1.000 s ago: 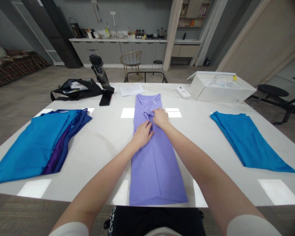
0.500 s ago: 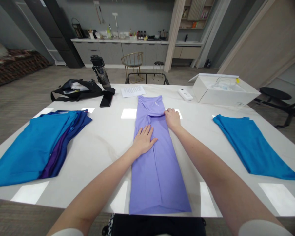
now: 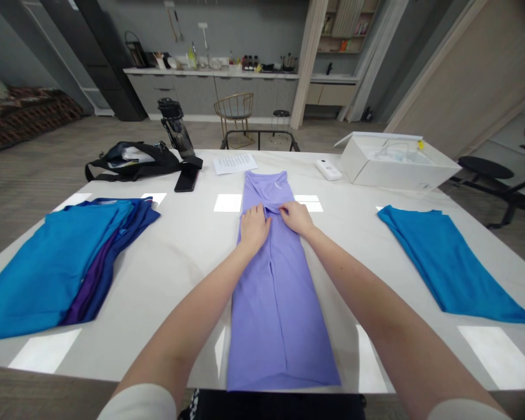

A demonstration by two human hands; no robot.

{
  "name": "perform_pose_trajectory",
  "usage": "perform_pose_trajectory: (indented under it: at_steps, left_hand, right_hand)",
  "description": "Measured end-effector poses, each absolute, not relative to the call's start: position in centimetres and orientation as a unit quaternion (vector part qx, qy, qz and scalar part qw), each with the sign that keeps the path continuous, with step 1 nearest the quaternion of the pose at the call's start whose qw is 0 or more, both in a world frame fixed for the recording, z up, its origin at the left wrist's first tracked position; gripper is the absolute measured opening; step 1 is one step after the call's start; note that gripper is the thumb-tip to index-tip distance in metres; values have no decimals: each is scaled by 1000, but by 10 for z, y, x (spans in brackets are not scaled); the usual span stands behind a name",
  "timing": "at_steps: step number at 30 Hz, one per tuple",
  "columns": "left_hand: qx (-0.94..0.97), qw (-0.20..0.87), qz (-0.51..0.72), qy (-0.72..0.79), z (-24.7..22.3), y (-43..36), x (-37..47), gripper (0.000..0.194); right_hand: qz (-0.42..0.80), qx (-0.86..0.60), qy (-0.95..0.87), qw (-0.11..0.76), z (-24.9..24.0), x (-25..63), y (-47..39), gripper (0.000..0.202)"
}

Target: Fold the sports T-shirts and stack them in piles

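Note:
A lavender shirt (image 3: 280,326), folded into a long narrow strip with a small white logo near its far end, lies lengthwise in front of me on the white table (image 3: 184,291). My left hand (image 3: 254,228) rests on its upper part, fingers bent and thumb closing on the fabric by a small gap in the folds. Just to the right, my right hand (image 3: 296,218) pinches the folded layer between thumb and fingers. The two hands are close together, a little apart. Part of the cloth under my fingers is hidden.
At left lies a stack of blue and purple garments (image 3: 56,262); at right, a folded blue garment (image 3: 455,262). Along the far edge are a black bag (image 3: 135,169), a bottle (image 3: 177,128), a phone (image 3: 186,179), a paper sheet (image 3: 235,163), a white device (image 3: 328,170) and a white box (image 3: 389,169).
My left hand has slid forward along the shirt and its fingers have bent. My right hand has moved left from the shirt's right edge, bringing the pinched layer inward.

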State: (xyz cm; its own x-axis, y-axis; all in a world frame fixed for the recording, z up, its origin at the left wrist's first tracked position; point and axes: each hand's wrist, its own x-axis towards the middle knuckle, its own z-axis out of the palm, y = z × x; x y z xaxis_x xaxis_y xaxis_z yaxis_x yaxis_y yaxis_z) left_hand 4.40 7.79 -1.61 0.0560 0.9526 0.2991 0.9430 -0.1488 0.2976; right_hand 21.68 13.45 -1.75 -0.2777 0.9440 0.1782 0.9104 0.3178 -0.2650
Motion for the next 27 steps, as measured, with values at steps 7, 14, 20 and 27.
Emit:
perform_pose_trajectory:
  at_steps: [7, 14, 20, 27]
  left_hand:
    - [776, -13, 160, 610, -13, 82, 37, 32]
    - [839, 55, 194, 506, -21, 76, 29, 47]
    - [850, 78, 91, 514, -37, 68, 34, 65]
    - [855, 82, 63, 508, -32, 37, 31, 66]
  right_hand:
    - [58, -577, -799, 162, -16, 215, 123, 32]
    - [29, -581, -797, 162, -15, 218, 113, 34]
    - [24, -549, -824, 140, -20, 212, 101, 41]
    - [35, -557, -823, 107, -14, 217, 81, 46]
